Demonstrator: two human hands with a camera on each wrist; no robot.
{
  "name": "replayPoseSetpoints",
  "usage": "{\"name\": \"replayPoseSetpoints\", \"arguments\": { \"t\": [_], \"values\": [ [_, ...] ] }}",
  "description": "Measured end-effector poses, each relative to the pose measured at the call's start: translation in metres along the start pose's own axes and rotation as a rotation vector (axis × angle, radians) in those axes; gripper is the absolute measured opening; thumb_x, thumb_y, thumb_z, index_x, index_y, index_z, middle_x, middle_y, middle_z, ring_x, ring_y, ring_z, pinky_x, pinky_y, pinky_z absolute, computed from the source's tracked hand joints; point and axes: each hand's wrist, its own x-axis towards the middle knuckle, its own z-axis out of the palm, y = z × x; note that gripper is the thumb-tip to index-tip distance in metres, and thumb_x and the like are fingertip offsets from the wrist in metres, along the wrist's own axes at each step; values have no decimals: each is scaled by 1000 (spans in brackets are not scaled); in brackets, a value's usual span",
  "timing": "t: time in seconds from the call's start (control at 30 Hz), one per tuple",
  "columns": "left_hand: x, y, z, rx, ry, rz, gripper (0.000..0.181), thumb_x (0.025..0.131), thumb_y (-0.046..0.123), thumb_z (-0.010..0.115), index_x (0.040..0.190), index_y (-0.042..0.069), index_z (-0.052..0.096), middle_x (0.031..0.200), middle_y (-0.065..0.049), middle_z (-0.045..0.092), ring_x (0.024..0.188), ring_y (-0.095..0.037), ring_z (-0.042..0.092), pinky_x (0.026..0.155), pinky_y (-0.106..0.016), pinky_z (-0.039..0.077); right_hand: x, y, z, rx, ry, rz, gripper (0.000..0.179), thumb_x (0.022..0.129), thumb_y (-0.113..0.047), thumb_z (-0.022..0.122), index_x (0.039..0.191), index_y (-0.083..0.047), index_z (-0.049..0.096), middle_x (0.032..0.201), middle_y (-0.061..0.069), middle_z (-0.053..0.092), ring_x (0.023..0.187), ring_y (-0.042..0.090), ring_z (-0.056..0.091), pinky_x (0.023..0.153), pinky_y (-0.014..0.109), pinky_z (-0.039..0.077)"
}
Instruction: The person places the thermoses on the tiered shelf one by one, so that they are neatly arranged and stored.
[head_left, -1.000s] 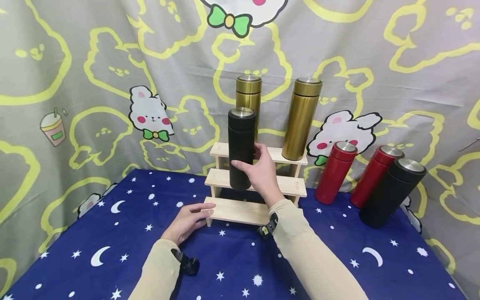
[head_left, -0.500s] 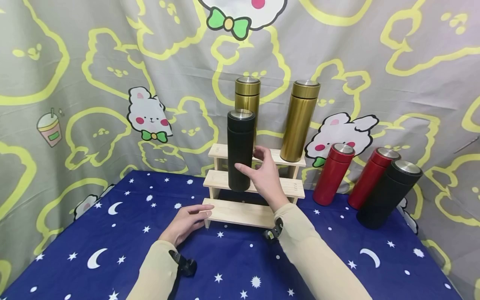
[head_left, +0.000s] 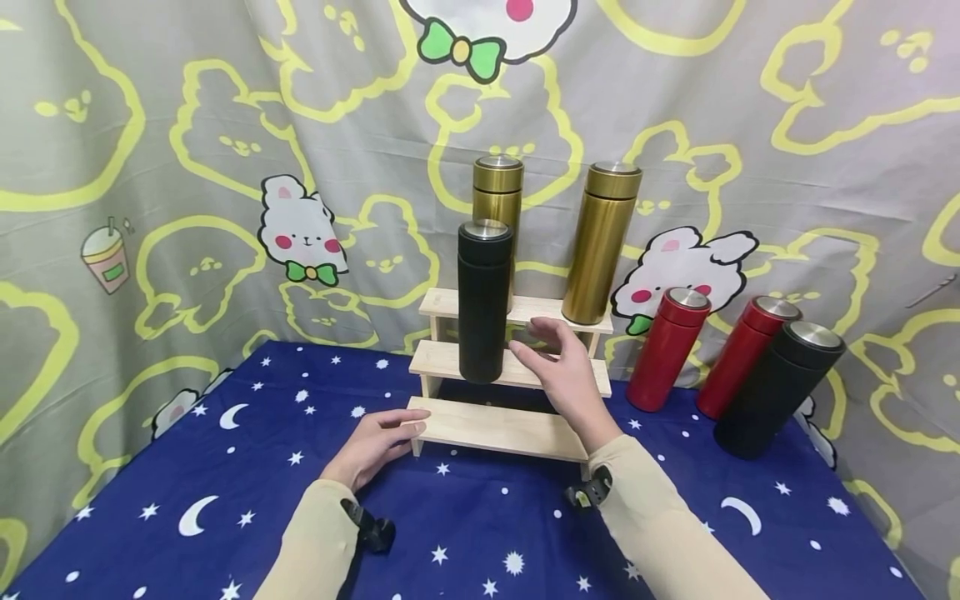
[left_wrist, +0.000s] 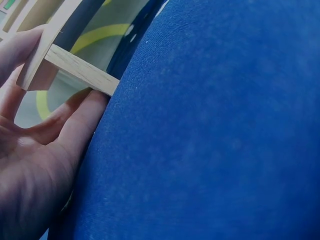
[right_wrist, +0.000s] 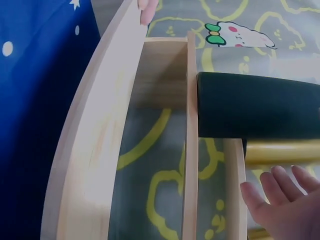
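A three-step wooden display stand (head_left: 487,429) stands on the table. On its middle step, toward the left, a black thermos (head_left: 483,317) is upright, and the right wrist view shows its base against that step. My right hand (head_left: 570,379) is just right of this thermos, fingers spread and relaxed, with a gap between. At the lowest step's left end, my left hand (head_left: 375,446) grips the stand. In the left wrist view its thumb lies over the board while the fingers (left_wrist: 82,120) reach the leg below. Two gold thermoses (head_left: 600,250) stand on the top step, one partly hidden behind the black one.
Right of the stand, two red thermoses (head_left: 670,350) and another black thermos (head_left: 776,392) stand on the table. A dark blue cloth (head_left: 285,517) with stars and moons covers it. Behind hangs a grey curtain (head_left: 390,125) with yellow outlined cartoon figures.
My right hand has let go of the black thermos and drawn back to the right. The thermos stays upright on the middle step. My left hand keeps its place on the stand.
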Motion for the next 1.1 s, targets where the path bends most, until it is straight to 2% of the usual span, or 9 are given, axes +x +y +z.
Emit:
{"name": "replayPoseSetpoints", "arguments": {
  "t": [0.4,0.63,0.8,1.1],
  "values": [
    [1,3,0,3,-1,10,35,87,15,77,119,3,71,134,-15,56,113,-26,60,95,-42,49,-20,-4,-32,-9,-49,-6,51,91,-21,72,134,-3,51,133,13,56,126,26,50,103,47,43],
    [1,-1,0,9,4,8,34,87,16,77,118,3,71,134,-16,55,112,-27,60,95,-43,49,-26,10,-51,-64,-25,-5,51,92,-22,72,133,-2,52,132,13,58,125,25,51,101,46,44],
    [1,-3,0,5,2,11,34,87,16,77,118,3,71,135,-16,55,113,-27,60,96,-43,48,-31,18,-64,-88,10,0,54,92,-24,72,136,-2,50,132,16,58,123,27,53,105,48,39],
    [-1,-2,0,25,5,17,35,87,18,77,119,3,71,135,-16,54,114,-28,59,96,-44,48,-46,18,-83,-153,18,4,52,94,-27,69,136,-2,50,133,17,57,123,25,53,98,32,42]
  ]
}}
